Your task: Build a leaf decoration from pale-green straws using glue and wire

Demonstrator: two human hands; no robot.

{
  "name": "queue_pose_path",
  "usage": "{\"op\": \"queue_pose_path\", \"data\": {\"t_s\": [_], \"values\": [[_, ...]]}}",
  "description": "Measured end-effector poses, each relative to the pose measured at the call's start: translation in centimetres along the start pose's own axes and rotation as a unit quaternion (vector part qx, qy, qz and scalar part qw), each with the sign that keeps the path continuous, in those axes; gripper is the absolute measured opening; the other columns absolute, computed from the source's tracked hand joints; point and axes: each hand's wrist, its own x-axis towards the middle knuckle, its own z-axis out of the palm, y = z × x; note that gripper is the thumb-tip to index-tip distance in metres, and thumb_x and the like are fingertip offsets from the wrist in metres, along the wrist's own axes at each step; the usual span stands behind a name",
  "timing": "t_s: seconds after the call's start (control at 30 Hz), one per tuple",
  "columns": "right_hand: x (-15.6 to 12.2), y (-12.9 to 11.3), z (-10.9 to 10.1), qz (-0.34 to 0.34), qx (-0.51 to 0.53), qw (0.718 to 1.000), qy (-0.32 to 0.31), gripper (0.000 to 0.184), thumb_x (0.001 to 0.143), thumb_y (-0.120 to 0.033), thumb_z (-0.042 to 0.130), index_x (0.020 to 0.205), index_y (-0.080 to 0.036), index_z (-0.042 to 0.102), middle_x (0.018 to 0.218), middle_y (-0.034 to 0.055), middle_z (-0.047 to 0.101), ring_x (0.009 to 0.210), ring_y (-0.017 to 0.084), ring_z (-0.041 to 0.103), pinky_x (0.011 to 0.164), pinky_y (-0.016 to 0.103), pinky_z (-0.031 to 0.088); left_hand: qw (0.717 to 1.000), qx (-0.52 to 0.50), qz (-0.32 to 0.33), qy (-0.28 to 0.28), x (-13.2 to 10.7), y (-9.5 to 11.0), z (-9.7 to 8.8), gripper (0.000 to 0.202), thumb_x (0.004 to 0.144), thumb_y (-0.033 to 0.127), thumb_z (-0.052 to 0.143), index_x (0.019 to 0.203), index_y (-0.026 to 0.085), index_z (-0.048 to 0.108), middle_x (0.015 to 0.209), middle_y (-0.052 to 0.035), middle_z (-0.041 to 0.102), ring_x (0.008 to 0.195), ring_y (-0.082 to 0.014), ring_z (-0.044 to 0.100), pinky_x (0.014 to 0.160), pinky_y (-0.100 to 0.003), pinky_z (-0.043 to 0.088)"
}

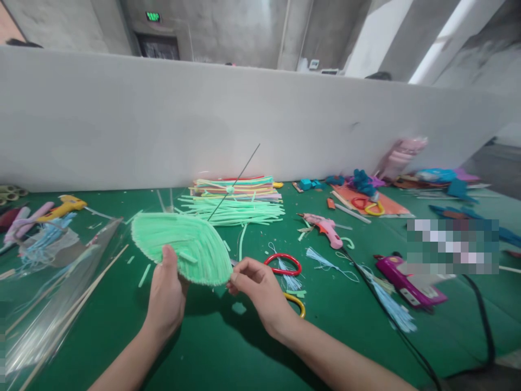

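My left hand (167,288) grips a mint-green fan-shaped piece (183,239) made of fuzzy pipe cleaners laid side by side, thumb on its face and fingers hidden behind. At the fan's lower right corner, my right hand (256,288) pinches the edge between thumb and fingertips; whether something small is also in that pinch is hidden. A thin dark rod (240,172) slants up behind the fan. Just beyond my right hand lie scissors with a red loop (284,255) and a yellow loop (300,304), their blades mostly covered. Green pipe cleaners (232,210) are piled behind the fan.
A pink glue gun (325,228), blue tassels (391,304) and a magenta tool (411,282) with a black cord lie to the right. Leftward are a yellow glue gun (67,206), clear plastic sleeves (52,320) and thin sticks. A grey partition (163,119) borders the green table (211,347).
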Motion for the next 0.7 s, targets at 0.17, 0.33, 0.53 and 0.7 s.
{"op": "queue_pose_path", "data": {"t_s": [0.17,0.33,0.53,0.7], "values": [[-0.07,-0.02,-0.05,0.001,0.010,0.999,-0.032,0.023,0.073,-0.034,0.073,0.077,-0.014,0.064,0.070,0.0024,0.068,0.063,0.012,0.061,0.063,0.025,0.050,0.999,-0.008,0.035,0.015,0.10,0.43,0.22,0.046,0.081,0.057,0.057,0.090,0.015,0.071,0.089,-0.0058,0.073,0.078,-0.0199,0.068,0.075,-0.030,0.054],[-0.10,0.15,-0.14,0.002,0.013,0.999,-0.037,0.027,0.072,-0.036,0.074,0.083,-0.014,0.064,0.070,0.0023,0.067,0.062,0.012,0.062,0.061,0.024,0.050,1.000,-0.006,0.020,0.015,0.00,0.51,0.28,0.046,0.080,0.057,0.057,0.094,0.015,0.070,0.085,-0.0049,0.073,0.075,-0.0201,0.068,0.073,-0.031,0.054],[-0.06,0.37,-0.26,0.003,-0.034,0.998,-0.056,0.027,0.076,-0.040,0.070,0.075,-0.014,0.061,0.066,0.0016,0.066,0.059,0.011,0.061,0.058,0.024,0.048,1.000,0.016,0.006,0.001,-0.09,0.26,-0.04,0.048,0.080,0.060,0.056,0.089,0.015,0.069,0.079,-0.0057,0.072,0.070,-0.0209,0.067,0.065,-0.030,0.054],[-0.33,0.46,-0.14,-0.024,-0.070,0.996,-0.046,0.026,0.079,-0.039,0.068,0.074,-0.016,0.058,0.065,-0.0006,0.063,0.062,0.010,0.058,0.061,0.023,0.046,0.998,0.068,0.016,-0.004,-0.17,0.25,-0.07,0.049,0.081,0.061,0.052,0.090,0.016,0.068,0.070,-0.0050,0.069,0.068,-0.0221,0.066,0.061,-0.030,0.053]]}}
